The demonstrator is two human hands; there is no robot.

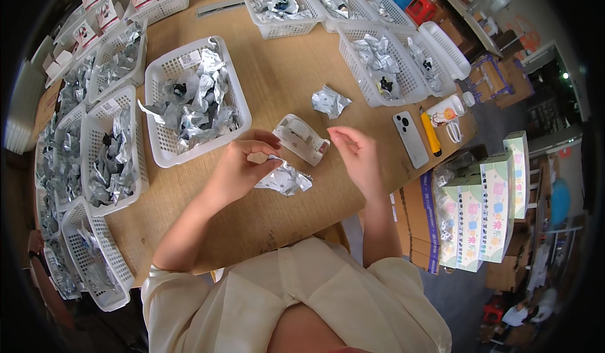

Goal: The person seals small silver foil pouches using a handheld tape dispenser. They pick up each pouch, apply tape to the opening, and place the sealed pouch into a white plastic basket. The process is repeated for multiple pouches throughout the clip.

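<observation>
Near the table's front edge, my left hand is closed in a pinch at the top of a crumpled silver foil packet. My right hand is raised to the right of it, thumb and fingertips drawn together. Whatever is between them, if anything, is too small to make out. Between my hands lies a white plastic tray-like piece with a hollow and a small red mark at its right end. Beyond it rests another crumpled foil packet, touched by neither hand.
A white basket of foil packets stands left of my hands. More filled baskets line the left side, and others the far right. A phone, yellow cutter and white cable lie right; printed boxes stand beyond the edge.
</observation>
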